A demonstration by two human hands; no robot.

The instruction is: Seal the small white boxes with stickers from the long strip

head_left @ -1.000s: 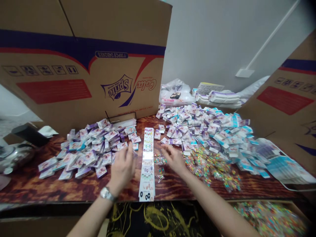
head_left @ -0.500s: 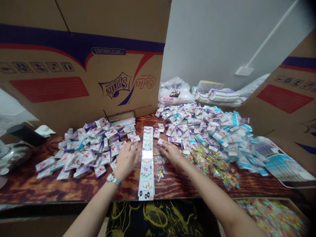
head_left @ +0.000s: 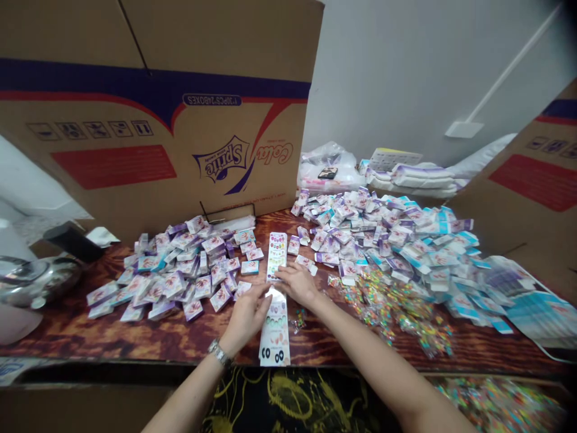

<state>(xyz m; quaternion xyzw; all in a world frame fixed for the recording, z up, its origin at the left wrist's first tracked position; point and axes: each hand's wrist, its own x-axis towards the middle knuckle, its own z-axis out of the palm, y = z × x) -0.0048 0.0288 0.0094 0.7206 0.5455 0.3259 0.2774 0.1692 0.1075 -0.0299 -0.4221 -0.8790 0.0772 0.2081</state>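
Note:
A long white strip of coloured nail samples (head_left: 276,325) lies lengthwise on the dark wooden table (head_left: 90,334). Both hands meet over its middle. My left hand (head_left: 247,313), with a watch on the wrist, rests on the strip's left edge, fingers bent. My right hand (head_left: 295,282) lies across the strip from the right, fingers curled down onto it. Whether either hand pinches something small is hidden. A heap of small purple-and-white boxes (head_left: 180,270) is to the left, a bigger heap (head_left: 383,240) to the right.
Small clear packets of colourful bits (head_left: 392,307) lie right of my right arm. A big cardboard carton (head_left: 148,114) stands behind the left heap, another carton (head_left: 532,186) at the right. Plastic bags and stacked packs (head_left: 406,174) sit by the wall. A metal bowl (head_left: 31,279) is far left.
Both hands came inward from either side of the strip and now meet on its middle. The camera shifted slightly left.

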